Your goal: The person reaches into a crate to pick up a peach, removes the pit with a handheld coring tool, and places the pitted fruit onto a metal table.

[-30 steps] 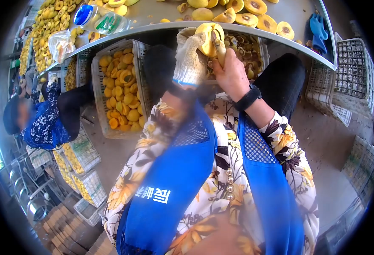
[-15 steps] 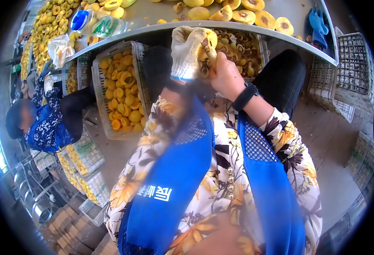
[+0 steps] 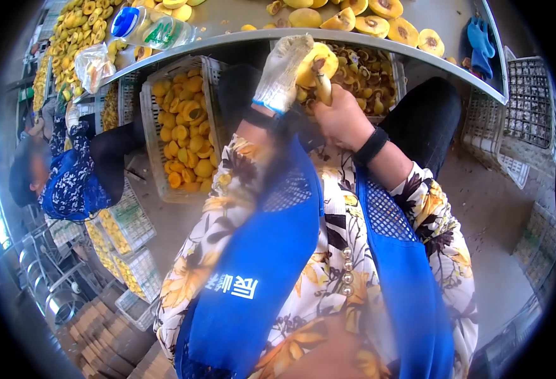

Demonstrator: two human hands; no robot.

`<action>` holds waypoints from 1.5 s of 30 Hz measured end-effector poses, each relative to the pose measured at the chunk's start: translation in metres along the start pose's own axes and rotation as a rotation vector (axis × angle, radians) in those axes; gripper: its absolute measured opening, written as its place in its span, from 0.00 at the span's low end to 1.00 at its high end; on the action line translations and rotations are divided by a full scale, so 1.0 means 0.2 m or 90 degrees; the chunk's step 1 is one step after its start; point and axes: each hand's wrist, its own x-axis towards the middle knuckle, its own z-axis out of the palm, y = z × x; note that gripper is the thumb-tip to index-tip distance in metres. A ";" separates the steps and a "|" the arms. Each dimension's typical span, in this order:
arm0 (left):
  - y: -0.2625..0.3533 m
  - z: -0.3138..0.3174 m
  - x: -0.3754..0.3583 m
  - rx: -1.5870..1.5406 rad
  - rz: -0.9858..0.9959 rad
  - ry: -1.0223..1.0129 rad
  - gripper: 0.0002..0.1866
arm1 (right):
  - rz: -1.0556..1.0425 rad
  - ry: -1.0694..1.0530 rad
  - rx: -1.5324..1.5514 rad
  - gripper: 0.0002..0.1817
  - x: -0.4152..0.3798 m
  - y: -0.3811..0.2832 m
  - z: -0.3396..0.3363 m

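The left hand (image 3: 282,72), in a pale knit glove, is clamped on a yellow fruit half (image 3: 328,58), its cut face showing. The right hand (image 3: 343,117), bare, grips the handle of a pitting tool (image 3: 323,87) whose tip meets the middle of the fruit. Both hands work close together just off the edge of the metal tabletop (image 3: 240,18), over a crate of scraps (image 3: 400,81) (brownish bits and peelings, by the look of them). More halves fill the left crate (image 3: 150,129).
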 end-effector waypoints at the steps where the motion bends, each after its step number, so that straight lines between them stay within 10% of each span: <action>1: -0.01 0.02 -0.02 -0.013 0.013 0.008 0.09 | 0.022 -0.005 0.070 0.09 0.00 -0.02 0.00; 5: -0.07 0.06 -0.04 0.081 0.141 0.142 0.12 | 0.060 -0.047 0.116 0.08 -0.03 -0.07 0.00; 13: -0.06 -0.05 -0.06 -0.141 -0.111 0.006 0.20 | 0.169 -0.185 0.382 0.07 -0.07 -0.06 -0.01; 22: -0.08 -0.01 -0.09 -0.036 0.041 0.080 0.18 | 0.218 -0.231 0.375 0.08 -0.04 0.00 0.02; 37: -0.32 -0.21 0.04 0.327 0.231 0.119 0.12 | -0.168 0.153 -0.301 0.13 -0.01 0.08 0.14; 45: -0.12 0.00 -0.06 0.200 0.186 0.272 0.10 | 0.222 -0.191 0.271 0.07 -0.02 -0.04 0.03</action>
